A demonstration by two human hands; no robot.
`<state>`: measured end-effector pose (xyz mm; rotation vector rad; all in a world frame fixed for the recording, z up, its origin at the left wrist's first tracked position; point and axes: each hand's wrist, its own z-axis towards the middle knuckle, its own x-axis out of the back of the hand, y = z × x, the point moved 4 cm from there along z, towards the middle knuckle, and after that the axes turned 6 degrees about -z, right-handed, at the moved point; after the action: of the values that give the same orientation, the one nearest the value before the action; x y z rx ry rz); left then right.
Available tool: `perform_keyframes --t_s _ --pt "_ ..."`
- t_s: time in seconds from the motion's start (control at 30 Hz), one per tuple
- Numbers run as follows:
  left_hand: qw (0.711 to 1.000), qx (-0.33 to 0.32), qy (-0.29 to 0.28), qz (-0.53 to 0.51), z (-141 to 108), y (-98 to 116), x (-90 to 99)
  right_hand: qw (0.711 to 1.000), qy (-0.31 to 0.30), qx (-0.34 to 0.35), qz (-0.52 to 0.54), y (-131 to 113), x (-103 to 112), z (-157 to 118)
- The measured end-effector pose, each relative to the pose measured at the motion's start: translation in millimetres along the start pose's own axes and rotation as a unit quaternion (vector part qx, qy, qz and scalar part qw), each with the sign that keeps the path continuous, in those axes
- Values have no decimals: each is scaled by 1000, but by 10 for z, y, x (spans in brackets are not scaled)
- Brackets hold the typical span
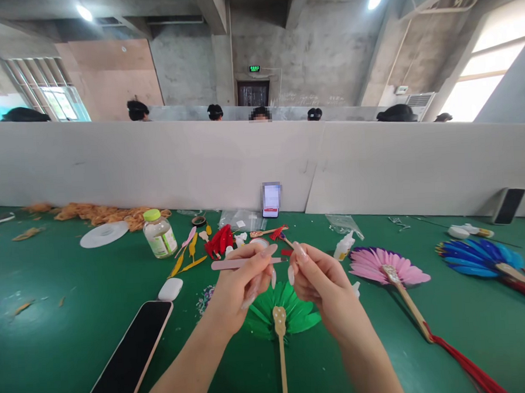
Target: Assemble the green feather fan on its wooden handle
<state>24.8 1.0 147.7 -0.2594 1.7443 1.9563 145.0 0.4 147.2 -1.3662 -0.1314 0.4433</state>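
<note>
Pinched in my left hand [245, 285] are pink tweezers [231, 264], their tip pointing right. My right hand [320, 281] is closed on a thin stick-like piece [287, 240], whose upper end is near a small red tassel [277, 233]. The fingertips of the two hands face each other a short distance apart. Below them a green feather fan [302, 317] lies on the table, its wooden handle [283, 359] toward me. Whether anything tiny sits at the tweezer tip is too small to tell.
Left lie a black-screened phone [132, 356], a white case [170, 289] and a green-lidded jar [159, 234]. Red feathers [219, 241] are behind my hands. A glue bottle [344, 246], pink fan [392, 266] and blue fan [481, 258] lie right. A white partition [155, 167] stands behind.
</note>
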Motion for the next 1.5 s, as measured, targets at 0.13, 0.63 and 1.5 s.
perform_keyframes --t_s 0.13,0.63,1.5 --pt "985 -71 -6 158 -38 112 -13 1000 -2 1 -12 -17 -18 6" --pt "845 -193 -104 487 -165 367 -17 998 8 -3 -55 8 -50 34" --pt "789 -334 -107 504 -196 417 -38 992 4 34 -124 -21 2 31"
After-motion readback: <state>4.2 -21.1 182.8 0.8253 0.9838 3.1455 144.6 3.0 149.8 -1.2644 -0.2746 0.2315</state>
